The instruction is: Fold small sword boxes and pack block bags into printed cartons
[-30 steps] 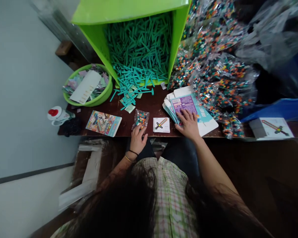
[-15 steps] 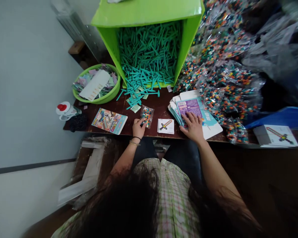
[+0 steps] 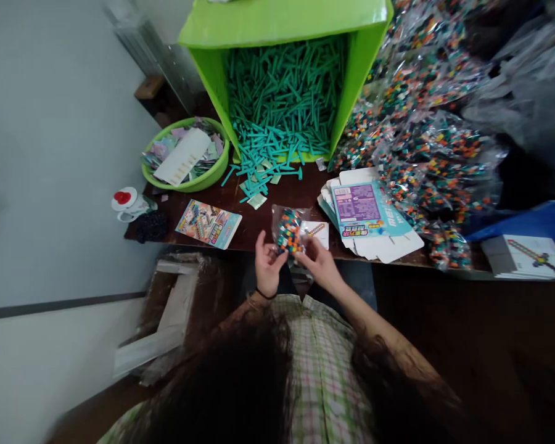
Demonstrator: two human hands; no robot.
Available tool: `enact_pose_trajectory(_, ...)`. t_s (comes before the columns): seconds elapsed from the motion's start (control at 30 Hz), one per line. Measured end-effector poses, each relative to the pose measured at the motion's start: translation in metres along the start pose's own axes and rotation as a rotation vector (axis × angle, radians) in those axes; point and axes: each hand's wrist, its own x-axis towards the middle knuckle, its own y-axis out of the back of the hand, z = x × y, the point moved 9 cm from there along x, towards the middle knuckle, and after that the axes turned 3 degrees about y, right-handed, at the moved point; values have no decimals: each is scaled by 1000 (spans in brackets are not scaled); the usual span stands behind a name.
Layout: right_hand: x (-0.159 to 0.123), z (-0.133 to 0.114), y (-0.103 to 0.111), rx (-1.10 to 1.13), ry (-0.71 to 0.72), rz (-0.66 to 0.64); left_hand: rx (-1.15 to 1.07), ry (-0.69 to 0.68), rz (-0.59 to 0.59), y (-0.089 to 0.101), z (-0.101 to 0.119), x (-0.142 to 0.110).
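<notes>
Between my two hands is a clear plastic bag of small coloured beads or blocks (image 3: 288, 229), raised at the table's front edge. My left hand (image 3: 268, 266) grips its lower left corner, thumb against the bag. On the other side, my right hand (image 3: 321, 265) pinches its lower right corner. Partly hidden behind that hand and the bag lies a small stack of white cards (image 3: 321, 233) printed with a pixel sword. Flat, unfolded printed boxes (image 3: 367, 213) lie to the right of my hands. A colourful printed card or booklet (image 3: 209, 224) rests on the left.
A green bin (image 3: 361, 80) on its side spills turquoise hammer-shaped sticks (image 3: 282, 92) onto the table. Left of it stand a green basin (image 3: 210, 179) of small packets and a lidded cup (image 3: 130, 203). Many bead bags (image 3: 425, 154) and a card stack (image 3: 530, 256) fill the right.
My left hand has lifted the bead bag off the table and brought it right. My right hand has left the flat boxes and taken hold of the bag too.
</notes>
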Motion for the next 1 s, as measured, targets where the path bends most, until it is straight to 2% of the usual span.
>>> enact_pose_trajectory(0.07, -5, 13, -24, 183, -135, -36, -31, 129, -101, -14, -12, -13)
enact_pose_trajectory(0.13, -8, 23, -28, 247, -198, -36, -65, 255, -158, -20, -24, -17)
enact_pose_trajectory(0.2, -12, 28, -28, 268, -232, -101, -102, 348, -166, -20, -31, -13)
enact_pose_trajectory(0.3, -24, 32, -33, 336, -319, -184, -108, 437, -70, -13, -39, 0)
enact_pose_trajectory(0.37, -32, 36, -38, 428, -405, -172, -107, 479, 8, -10, -43, 7)
enact_pose_trajectory(0.43, -38, 41, -43, 517, -492, -133, -149, 519, 32, -14, -45, 10)
enact_pose_trajectory(0.53, -46, 50, -51, 628, -611, -95, -222, 643, 60, -20, -55, 5)
enact_pose_trajectory(0.63, -53, 56, -57, 693, -665, -83, -215, 770, 156, -16, -66, -4)
enact_pose_trajectory(0.7, -56, 57, -60, 707, -659, -51, -202, 723, 207, -10, -65, -3)
enact_pose_trajectory(0.8, -59, 57, -63, 719, -648, -16, -125, 525, 186, -1, -51, 9)
enact_pose_trajectory(0.9, -54, 56, -60, 696, -626, -3, 189, 289, 61, 8, -25, 27)
enact_pose_trajectory(1.0, -40, 51, -48, 622, -558, 18, 536, 66, 11, 17, 1, 43)
